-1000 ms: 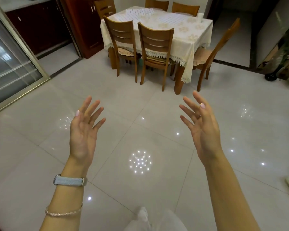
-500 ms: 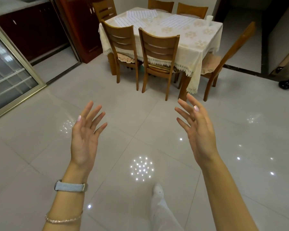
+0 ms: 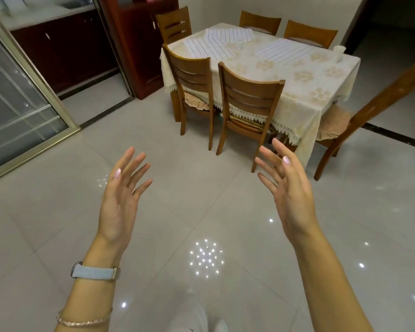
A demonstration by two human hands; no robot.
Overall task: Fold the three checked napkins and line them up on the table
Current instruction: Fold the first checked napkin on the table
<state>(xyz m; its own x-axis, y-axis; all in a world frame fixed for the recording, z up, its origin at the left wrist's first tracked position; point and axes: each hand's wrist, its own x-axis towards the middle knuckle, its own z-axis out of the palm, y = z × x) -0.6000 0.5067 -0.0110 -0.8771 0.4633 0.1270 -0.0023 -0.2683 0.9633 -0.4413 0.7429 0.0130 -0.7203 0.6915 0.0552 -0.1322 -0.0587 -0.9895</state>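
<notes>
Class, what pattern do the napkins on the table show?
Napkins: white with a dark grid check, head view.

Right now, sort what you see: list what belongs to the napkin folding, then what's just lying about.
Job: left napkin, back napkin, right napkin, all spread on the table; left hand and right hand, both empty.
Lying about: chairs, cup at the table's right edge, cabinet, glass door.

Left hand (image 3: pixel 120 202): pale pink polish on nails. Right hand (image 3: pixel 290 197): same polish. Left wrist has a light blue-grey watch band (image 3: pixel 95 271) with a silver buckle, and a thin rose-gold bracelet (image 3: pixel 82 321) further up the forearm. White trouser leg (image 3: pixel 197 317) at bottom edge, blurred.
</notes>
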